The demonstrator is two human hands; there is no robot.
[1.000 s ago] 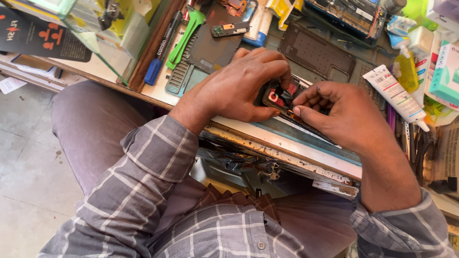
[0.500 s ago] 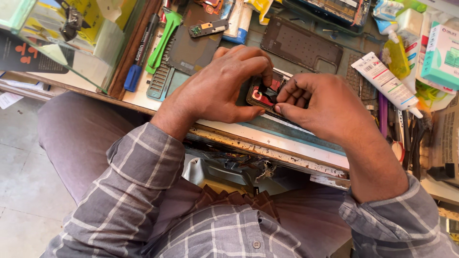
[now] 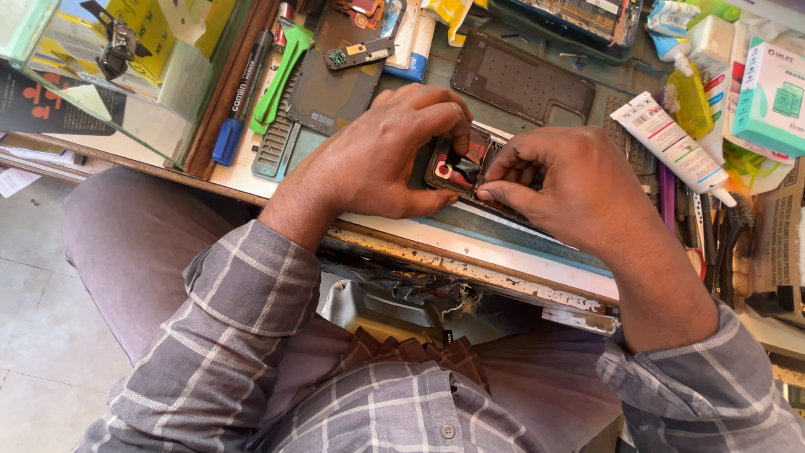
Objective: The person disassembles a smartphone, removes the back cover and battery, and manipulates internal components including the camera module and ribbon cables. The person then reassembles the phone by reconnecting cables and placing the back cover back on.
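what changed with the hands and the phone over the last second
Little changed. Both hands drew slightly closer over the opened phone: the left hand curls its fingers over the phone's top edge, and the right hand pinches at its inner parts. Neither hand let go. The green tool, blue pen and white tube lie as they did.

A cluttered workbench carries an opened phone, a white tube, perhaps a green cutter.
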